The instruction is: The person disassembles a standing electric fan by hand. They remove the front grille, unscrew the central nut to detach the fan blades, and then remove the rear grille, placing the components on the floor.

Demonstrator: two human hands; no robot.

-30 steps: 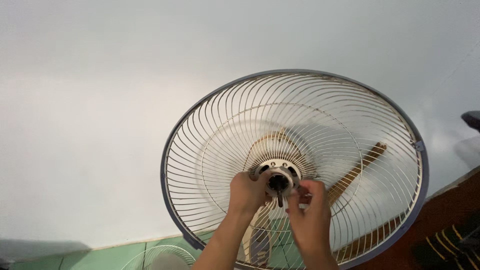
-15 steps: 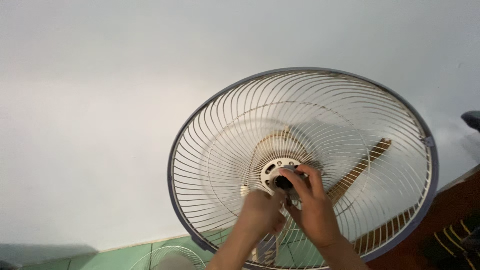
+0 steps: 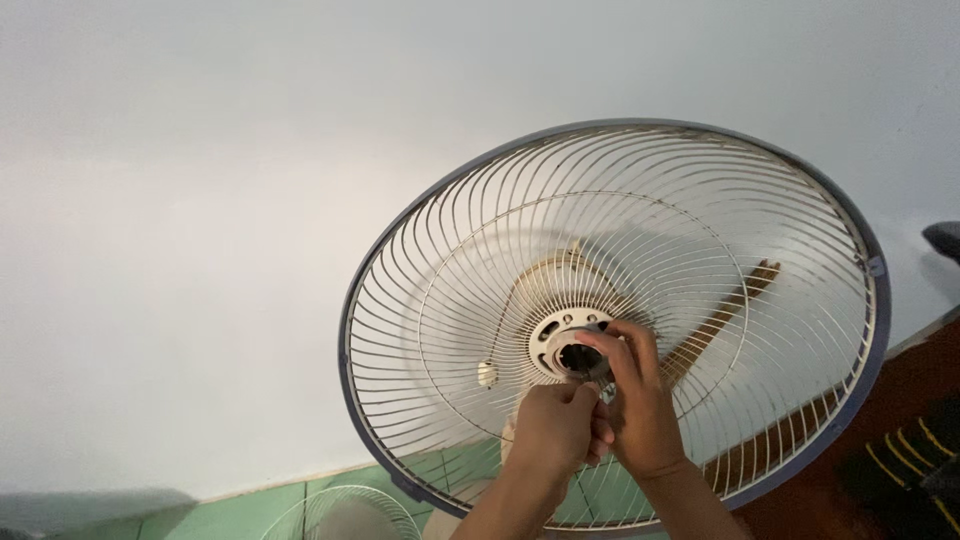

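- The rear fan guard (image 3: 640,250), a round cage of pale wire ribs with a blue-grey rim, fills the right half of the view against a plain white wall (image 3: 200,200).
- At the guard's middle sits the cream hub plate (image 3: 560,340), ringed with small holes around a dark central opening.
- The right hand (image 3: 640,410) is raised to that hub, fingers curled and pressed together, the fingertips (image 3: 600,345) pinching a small dark part at the central opening; what the part is cannot be told.
- The left hand (image 3: 550,430) sits just below and left of the hub, closed in a loose fist, touching the right hand; whether it holds anything cannot be told.
- Both forearms rise from the near bottom edge of the view.
- Behind the ribs, a brown wooden strip (image 3: 720,315) slants up to the right.
- Low at the near left lies a second wire guard (image 3: 340,515) on green floor tiles (image 3: 240,510).
- A dark red-brown surface (image 3: 900,410) lies at the right edge.
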